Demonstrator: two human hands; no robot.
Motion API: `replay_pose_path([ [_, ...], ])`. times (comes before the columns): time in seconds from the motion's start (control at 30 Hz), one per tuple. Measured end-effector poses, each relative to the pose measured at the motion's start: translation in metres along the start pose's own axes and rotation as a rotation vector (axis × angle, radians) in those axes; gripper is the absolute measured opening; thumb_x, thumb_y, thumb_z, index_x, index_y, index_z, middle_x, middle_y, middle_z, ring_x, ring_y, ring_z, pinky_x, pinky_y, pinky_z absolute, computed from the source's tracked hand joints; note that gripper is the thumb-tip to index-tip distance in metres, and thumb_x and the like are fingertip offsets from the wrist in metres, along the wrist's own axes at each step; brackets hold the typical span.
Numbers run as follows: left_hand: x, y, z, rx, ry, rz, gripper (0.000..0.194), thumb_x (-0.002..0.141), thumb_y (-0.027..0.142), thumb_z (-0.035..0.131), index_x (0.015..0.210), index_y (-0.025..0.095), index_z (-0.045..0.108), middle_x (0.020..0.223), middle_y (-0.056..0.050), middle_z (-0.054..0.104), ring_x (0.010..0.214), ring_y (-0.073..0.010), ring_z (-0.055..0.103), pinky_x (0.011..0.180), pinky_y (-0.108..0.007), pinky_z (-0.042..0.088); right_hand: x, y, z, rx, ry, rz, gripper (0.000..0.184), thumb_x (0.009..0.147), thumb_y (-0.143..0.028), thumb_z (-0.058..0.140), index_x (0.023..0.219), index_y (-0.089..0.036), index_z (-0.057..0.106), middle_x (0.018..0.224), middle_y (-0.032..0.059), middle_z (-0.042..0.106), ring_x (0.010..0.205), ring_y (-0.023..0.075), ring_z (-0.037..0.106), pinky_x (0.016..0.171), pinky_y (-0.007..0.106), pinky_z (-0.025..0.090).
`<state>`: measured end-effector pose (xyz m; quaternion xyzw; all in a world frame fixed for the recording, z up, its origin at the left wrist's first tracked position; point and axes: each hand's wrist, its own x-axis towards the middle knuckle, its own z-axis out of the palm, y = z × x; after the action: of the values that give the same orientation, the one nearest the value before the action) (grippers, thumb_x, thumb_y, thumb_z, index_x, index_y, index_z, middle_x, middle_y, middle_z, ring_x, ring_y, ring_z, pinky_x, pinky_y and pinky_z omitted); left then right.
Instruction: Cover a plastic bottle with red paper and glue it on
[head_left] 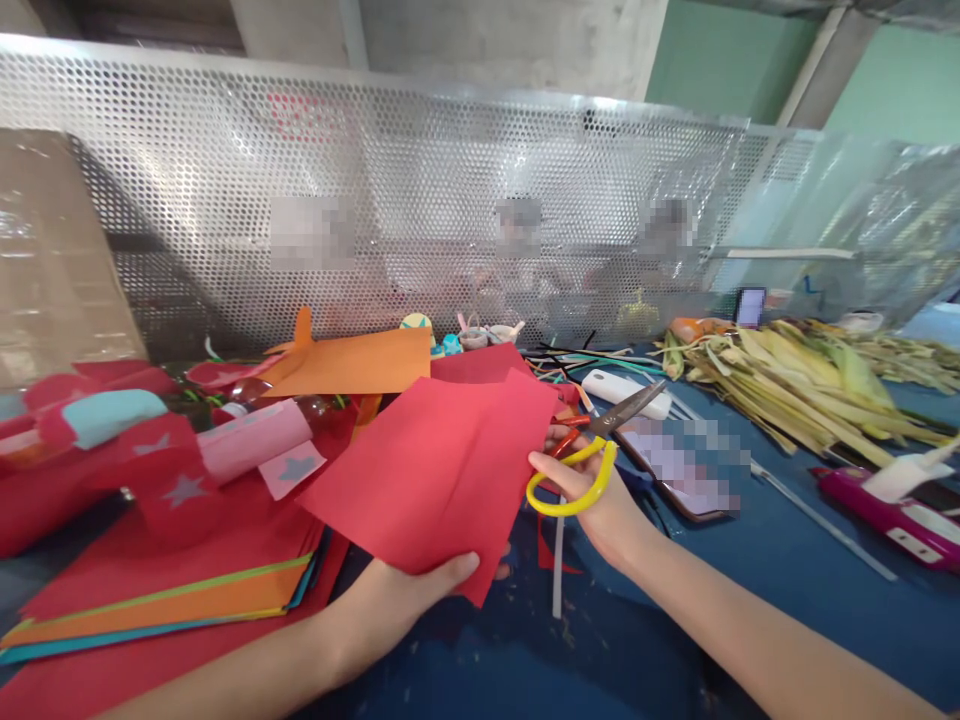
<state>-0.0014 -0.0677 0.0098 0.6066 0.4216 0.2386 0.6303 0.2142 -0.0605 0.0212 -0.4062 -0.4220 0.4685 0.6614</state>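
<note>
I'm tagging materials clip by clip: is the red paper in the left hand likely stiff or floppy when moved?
The red paper seems fairly stiff, spreading well above the left hand without collapsing. It probably bends easily, though, as its face shows a shallow bend. Its thin edges suggest it is light.

Can't fully see left hand (409, 597) behind red paper (442, 460). Can't read pixelated phone screen (675, 468). Can't see cardboard box (60, 250) past left edge.
</note>
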Motion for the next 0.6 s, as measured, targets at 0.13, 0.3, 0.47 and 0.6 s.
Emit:
replay_pose_path([
  [0.13, 0.0, 0.001, -0.002, 0.144, 0.007, 0.012, 0.052, 0.076, 0.063, 0.062, 0.107, 0.022, 0.072, 0.118, -0.009, 0.069, 0.118, -0.0313, 0.06, 0.103, -0.041, 0.046, 0.005, 0.0, -0.003, 0.002, 0.058, -0.027, 0.027, 0.059, -0.03, 0.081, 0.078, -0.021, 0.064, 0.077, -0.0004, 0.067, 0.074, 0.0182, 0.064, 0.072, 0.032, 0.052],
  [0.3, 0.0, 0.001, -0.002, 0.107, -0.083, 0.057, 0.046, 0.081, 0.057, 0.061, 0.111, 0.025, 0.07, 0.116, -0.005, 0.071, 0.11, -0.027, 0.065, 0.101, -0.038, 0.049, 0.013, -0.001, -0.008, 0.016, 0.165, -0.039, 0.031, 0.054, -0.03, 0.083, 0.076, -0.021, 0.063, 0.07, -0.0028, 0.063, 0.064, 0.015, 0.06, 0.062, 0.029, 0.049],
  [0.47, -0.002, -0.001, -0.002, 0.108, -0.099, 0.055, 0.043, 0.081, 0.057, 0.062, 0.11, 0.025, 0.071, 0.116, -0.004, 0.071, 0.11, -0.0261, 0.065, 0.1, -0.037, 0.05, 0.018, -0.007, -0.012, 0.022, 0.212, -0.08, 0.031, 0.053, -0.03, 0.083, 0.074, -0.021, 0.062, 0.068, -0.0035, 0.062, 0.064, 0.0151, 0.059, 0.06, 0.029, 0.047],
  [0.6, -0.005, -0.002, 0.0, 0.073, -0.132, 0.046, 0.045, 0.081, 0.056, 0.062, 0.112, 0.025, 0.069, 0.12, -0.005, 0.069, 0.109, -0.0271, 0.065, 0.1, -0.04, 0.051, 0.022, -0.011, -0.016, 0.038, 0.249, -0.105, 0.03, 0.054, -0.03, 0.082, 0.074, -0.021, 0.062, 0.067, -0.0037, 0.061, 0.064, 0.015, 0.058, 0.061, 0.03, 0.046],
])
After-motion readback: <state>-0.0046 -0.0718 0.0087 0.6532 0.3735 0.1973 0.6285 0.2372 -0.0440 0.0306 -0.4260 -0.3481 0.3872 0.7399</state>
